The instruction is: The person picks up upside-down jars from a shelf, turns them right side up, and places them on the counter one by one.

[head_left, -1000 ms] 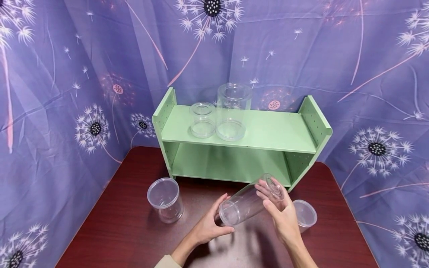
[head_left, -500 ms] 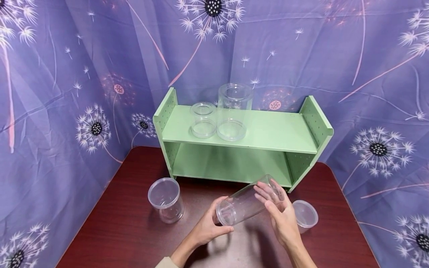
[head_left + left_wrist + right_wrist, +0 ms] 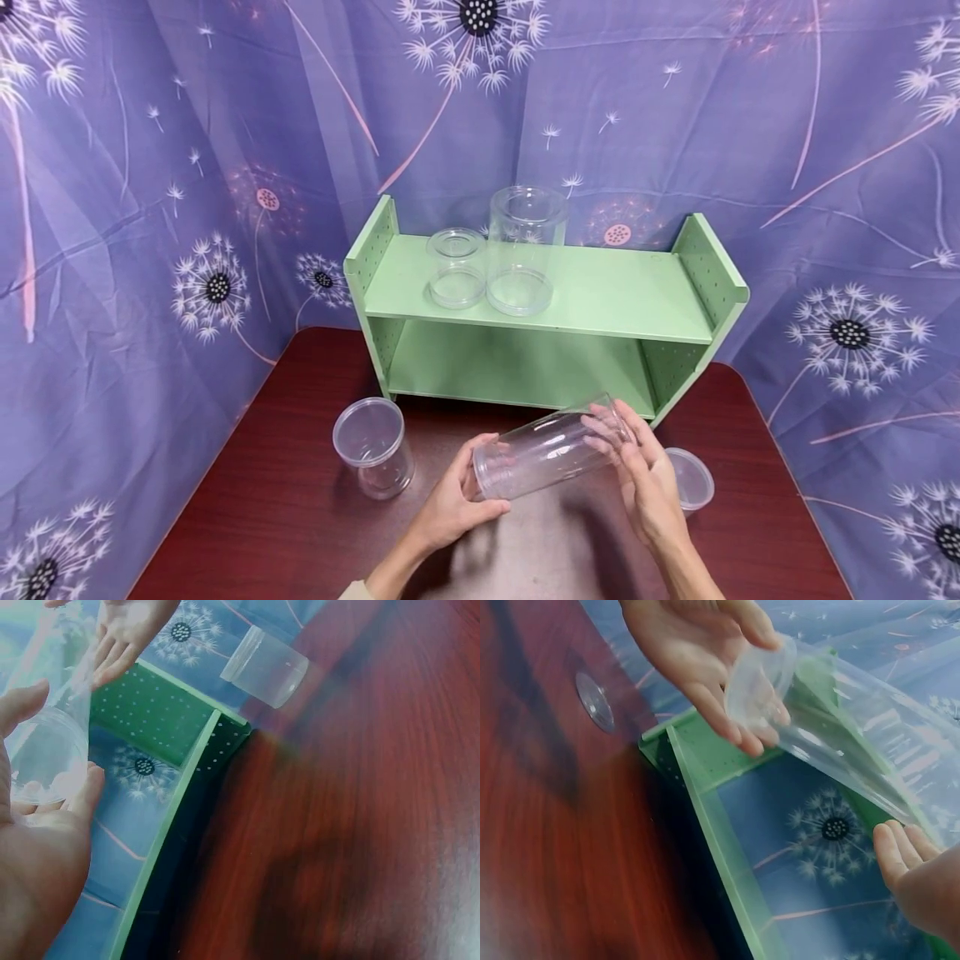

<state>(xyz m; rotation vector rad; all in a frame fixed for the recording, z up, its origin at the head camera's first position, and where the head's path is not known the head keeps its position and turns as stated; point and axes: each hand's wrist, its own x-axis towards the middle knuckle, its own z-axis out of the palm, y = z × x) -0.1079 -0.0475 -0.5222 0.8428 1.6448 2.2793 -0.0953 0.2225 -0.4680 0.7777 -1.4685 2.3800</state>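
Head view: my left hand (image 3: 456, 506) grips the ringed end of a tall clear jar (image 3: 551, 450), thumb on the near side and fingers curled round behind. My right hand (image 3: 654, 492) holds the jar's other end between thumb and fingers, the fingers lying close together along its far side and showing through the plastic. The jar lies slantwise in the air above the desk (image 3: 262, 508), before the shelf's front edge, its right end higher in the head view. A pale sleeve (image 3: 356, 592) shows at my left forearm.

Just beside my right hand, toward the desk's right edge, stands a small lidded tub (image 3: 693, 480), partly hidden by that hand. Well to the left, near the shelf's front left corner, a clear canister (image 3: 375, 450) stands on the desk.

Along the desk's far edge stands a green shelf (image 3: 626, 292). On its upper board, nearer the left end, a short jar (image 3: 457, 271) and a taller, wider jar (image 3: 527, 250) stand upright side by side. Purple-blue dandelion cloth (image 3: 637, 150) hangs behind.
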